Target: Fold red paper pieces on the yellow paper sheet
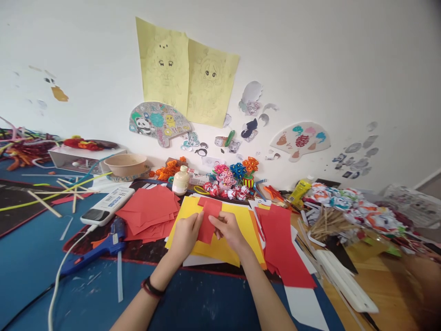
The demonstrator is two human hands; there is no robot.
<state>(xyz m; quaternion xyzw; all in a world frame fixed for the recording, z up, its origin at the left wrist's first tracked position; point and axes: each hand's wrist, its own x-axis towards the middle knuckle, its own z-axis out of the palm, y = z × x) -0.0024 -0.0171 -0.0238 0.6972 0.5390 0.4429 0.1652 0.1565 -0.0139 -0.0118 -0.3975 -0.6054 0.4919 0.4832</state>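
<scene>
Left hand and right hand pinch red paper at frame centre; white fan, upper right, bears red "囍".

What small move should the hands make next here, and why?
Probably square up the red paper: the left hand and right hand both hold it above the yellow sheets, and a red edge appears to jut out at its upper left. Whether that is a fold or a second piece, I cannot tell.
</scene>
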